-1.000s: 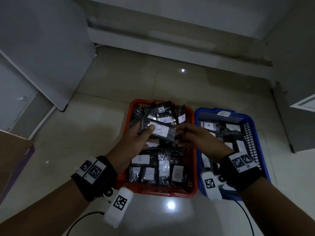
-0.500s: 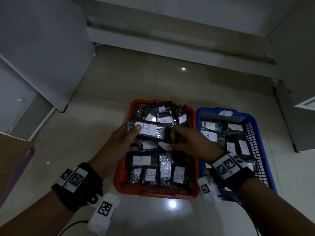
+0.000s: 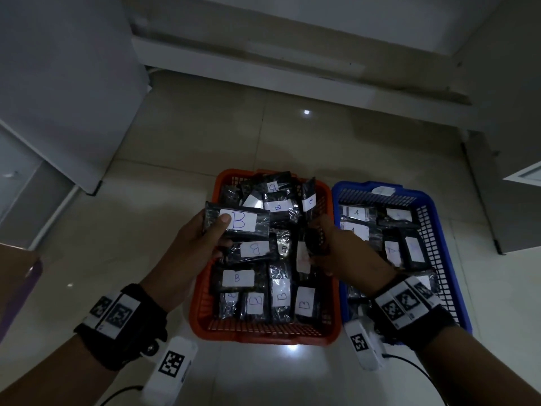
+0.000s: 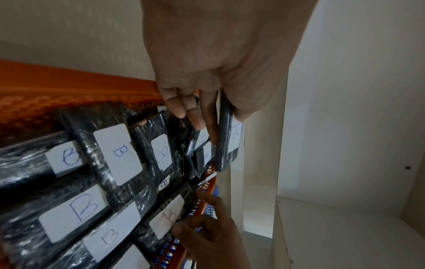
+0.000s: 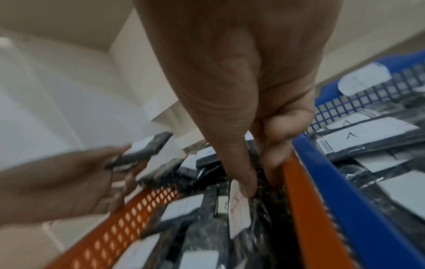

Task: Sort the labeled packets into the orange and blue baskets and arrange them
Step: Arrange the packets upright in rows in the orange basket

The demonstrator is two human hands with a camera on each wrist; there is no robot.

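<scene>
Pinching 1 B packet (image 3: 237,222), left hand (image 3: 187,253); wrist view shows right hand (image 5: 248,138) gripping another packet (image 5: 241,205).

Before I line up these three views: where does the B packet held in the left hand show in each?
Head: B packet left of centre, gripped by the left hand.
Left wrist: edge-on, upper centre.
Right wrist: blurred, centre-left.
Shared landmark: orange basket.

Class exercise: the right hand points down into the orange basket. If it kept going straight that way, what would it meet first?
The right hand already pinches a packet standing on edge by the orange basket wall; pushed further, it would probably press into the B-labelled packets beneath, though depth is unclear.
</scene>
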